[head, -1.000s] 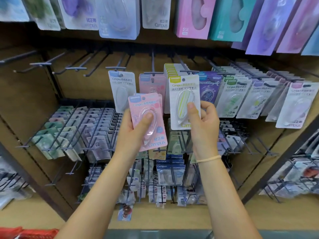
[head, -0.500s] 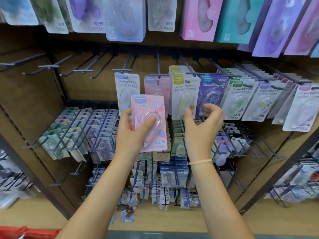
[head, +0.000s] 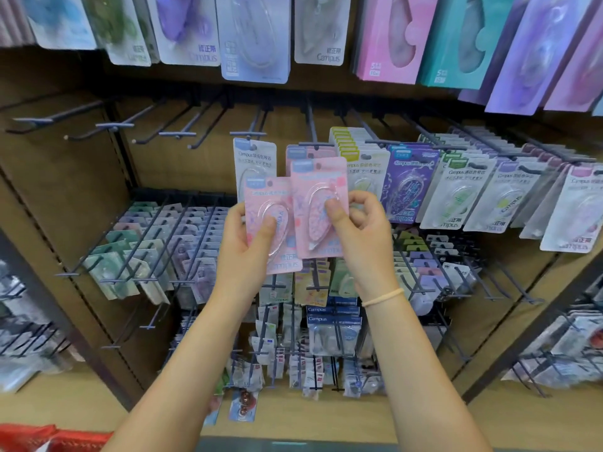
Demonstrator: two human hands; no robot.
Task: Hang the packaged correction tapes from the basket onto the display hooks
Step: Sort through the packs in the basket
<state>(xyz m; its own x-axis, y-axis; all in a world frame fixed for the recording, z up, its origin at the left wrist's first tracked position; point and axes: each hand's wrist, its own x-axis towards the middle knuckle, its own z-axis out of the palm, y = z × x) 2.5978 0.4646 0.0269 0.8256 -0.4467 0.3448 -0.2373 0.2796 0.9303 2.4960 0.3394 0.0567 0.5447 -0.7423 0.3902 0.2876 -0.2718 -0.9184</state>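
Brown pegboard display wall (head: 182, 164) filling the view, dark metal display hooks (head: 311, 127) jutting out in rows, some bare at ten o'clock. Red mesh basket (head: 49, 440) barely showing at seven o'clock. Left hand (head: 248, 243) gripping a pink carded correction tape pack (head: 277, 220), thumb pressed on the blister. Right hand (head: 362, 230) at centre, fingers (head: 337, 208) pinching a second pink carded pack (head: 318, 203), lifted just under the pink row's hook at twelve o'clock. Best next: keep card upright, line its punched hole with the hook tip, slide straight back, release only once seated. Risk: snagging neighbouring packs.
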